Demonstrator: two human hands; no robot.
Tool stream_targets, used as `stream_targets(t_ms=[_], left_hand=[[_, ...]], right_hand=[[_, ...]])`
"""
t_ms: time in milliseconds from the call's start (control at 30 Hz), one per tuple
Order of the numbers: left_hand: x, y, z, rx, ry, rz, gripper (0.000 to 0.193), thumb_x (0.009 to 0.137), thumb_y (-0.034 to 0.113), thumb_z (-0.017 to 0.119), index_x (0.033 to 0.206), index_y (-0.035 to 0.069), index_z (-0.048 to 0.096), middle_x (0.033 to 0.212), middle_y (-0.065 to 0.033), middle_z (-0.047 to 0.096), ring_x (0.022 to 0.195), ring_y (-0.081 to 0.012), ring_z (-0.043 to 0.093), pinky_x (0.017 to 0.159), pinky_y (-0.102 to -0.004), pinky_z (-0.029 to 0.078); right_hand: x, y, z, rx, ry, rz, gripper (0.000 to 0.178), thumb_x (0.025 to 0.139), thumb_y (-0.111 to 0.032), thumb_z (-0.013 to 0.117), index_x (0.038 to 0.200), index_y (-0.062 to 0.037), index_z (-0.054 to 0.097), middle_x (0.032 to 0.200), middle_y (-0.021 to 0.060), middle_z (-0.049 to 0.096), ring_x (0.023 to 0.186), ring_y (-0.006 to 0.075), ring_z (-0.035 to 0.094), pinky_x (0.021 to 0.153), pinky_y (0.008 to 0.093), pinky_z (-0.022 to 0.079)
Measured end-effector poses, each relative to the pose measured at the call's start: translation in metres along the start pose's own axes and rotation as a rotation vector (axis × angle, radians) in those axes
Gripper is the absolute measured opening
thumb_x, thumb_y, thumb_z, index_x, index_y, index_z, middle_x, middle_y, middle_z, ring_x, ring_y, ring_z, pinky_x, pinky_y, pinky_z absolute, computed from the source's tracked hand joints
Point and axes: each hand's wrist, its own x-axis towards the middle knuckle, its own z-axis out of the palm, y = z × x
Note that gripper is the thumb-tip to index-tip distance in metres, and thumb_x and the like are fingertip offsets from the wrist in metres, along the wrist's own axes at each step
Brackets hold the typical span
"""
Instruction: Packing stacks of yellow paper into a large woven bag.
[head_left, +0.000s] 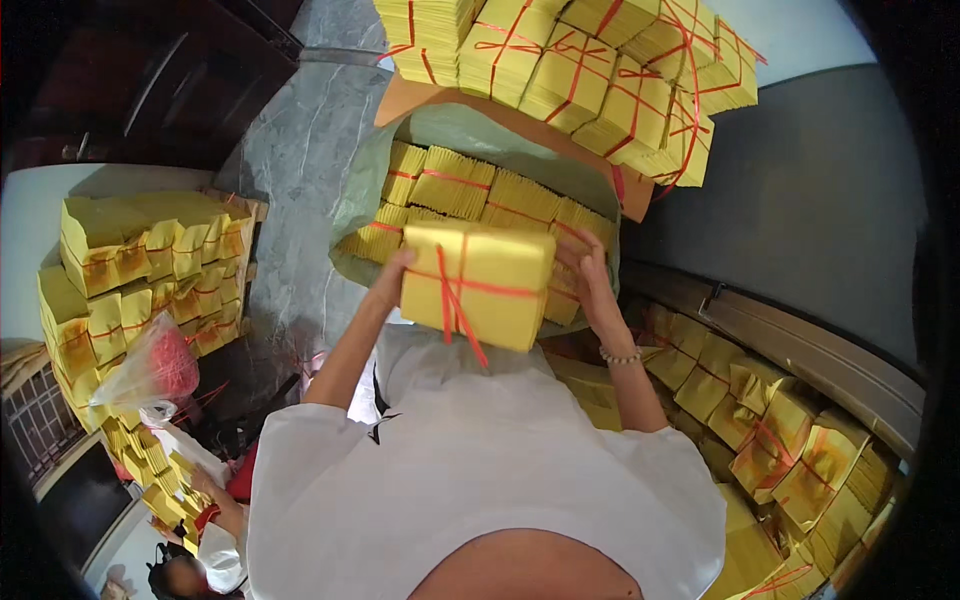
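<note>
A thick bundle of yellow paper (500, 280), tied crosswise with red ribbon, is held tilted in front of my shirt. My left hand (390, 280) grips its left edge. At the far right corner of the bundle is my right hand (592, 275), its fingers bent against the edge and a beaded bracelet on the wrist. Just beyond and partly beneath the bundle stands an open green woven sack (350, 215). Rows of similar red-banded yellow paper bundles (455, 182) fill it; the held bundle hides its near part.
Beyond the sack, tied yellow bundles (570, 75) are piled high on a brown board (408, 97). More stacks stand left (150, 260) and right (770, 430). A clear bag of red ribbon (165, 365) rests at left. Another person's hand (215, 490) is among papers, lower left.
</note>
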Motion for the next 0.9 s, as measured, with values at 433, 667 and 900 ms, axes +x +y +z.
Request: stream_targets(t_ms=[433, 667, 900], left_hand=[[0.038, -0.097, 0.001, -0.186, 0.006, -0.142, 0.065, 0.077, 0.047, 0.057, 0.122, 0.002, 0.047, 0.115, -0.0143, 0.056, 0.101, -0.0229, 0.057, 0.089, -0.0342, 0.046], [0.057, -0.084, 0.009, -0.250, 0.084, -0.198, 0.059, 0.083, 0.046, 0.056, 0.121, 0.002, 0.048, 0.116, -0.0120, 0.056, 0.102, -0.0201, 0.057, 0.089, -0.0340, 0.046], [0.067, -0.081, -0.004, 0.132, 0.106, -0.208, 0.054, 0.089, 0.039, 0.055, 0.126, 0.000, 0.045, 0.118, -0.0100, 0.056, 0.103, -0.0165, 0.056, 0.088, -0.0316, 0.046]], right_hand=[[-0.021, 0.045, -0.007, -0.308, -0.126, 0.142, 0.088, 0.077, -0.051, 0.061, 0.142, -0.0111, 0.017, 0.137, 0.0173, 0.028, 0.130, 0.0301, 0.024, 0.105, 0.0405, 0.024], [0.009, 0.084, -0.014, -0.189, 0.027, 0.212, 0.064, 0.078, -0.038, 0.063, 0.128, -0.0048, 0.040, 0.125, 0.0142, 0.043, 0.118, 0.0241, 0.039, 0.100, 0.0362, 0.031], [-0.004, 0.081, 0.002, -0.228, 0.172, 0.148, 0.060, 0.075, -0.038, 0.068, 0.121, -0.0051, 0.046, 0.120, 0.0126, 0.046, 0.112, 0.0232, 0.044, 0.096, 0.0352, 0.035]])
